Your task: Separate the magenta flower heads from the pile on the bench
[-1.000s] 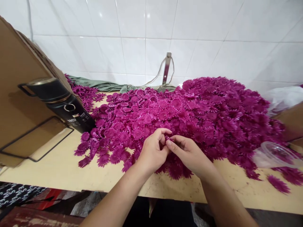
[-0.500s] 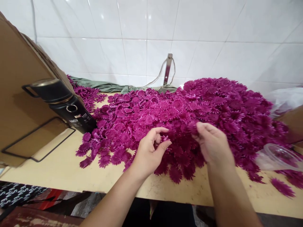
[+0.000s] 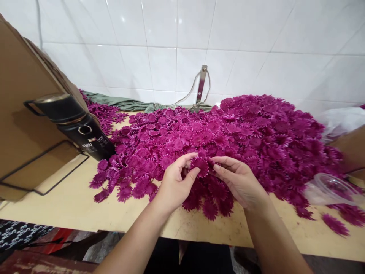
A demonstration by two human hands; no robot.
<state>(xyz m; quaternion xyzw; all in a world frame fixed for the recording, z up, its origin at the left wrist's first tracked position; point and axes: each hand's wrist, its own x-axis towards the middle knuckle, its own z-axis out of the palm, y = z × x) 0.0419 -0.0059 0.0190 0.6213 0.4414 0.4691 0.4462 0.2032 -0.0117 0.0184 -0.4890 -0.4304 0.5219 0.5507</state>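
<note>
My left hand [image 3: 179, 179] pinches a magenta artificial flower head [image 3: 200, 166] between thumb and fingers, its flat petalled face turned toward me. Close on its right, my right hand [image 3: 238, 178] has thumb and fingertips drawn together at the flower's right edge, on a darker bit of magenta petal. Whether that bit is part of the same flower or a separate one I cannot tell. Both hands hover over the front of a big heap of similar magenta flower heads [image 3: 256, 133] spread across the pale tabletop [image 3: 71, 209].
A black bottle [image 3: 82, 129] leans by a cardboard box [image 3: 28, 106] and a black wire frame [image 3: 64, 173] at left. Green cloth [image 3: 122, 102] lies along the tiled wall [image 3: 162, 30]. On the right are a clear plastic tub [image 3: 327, 190] and a loose flower head [image 3: 335, 225].
My right hand has come left and slightly down from the heap to meet my left hand. A flower head now faces me at my left fingertips, where small petal tips showed before.
</note>
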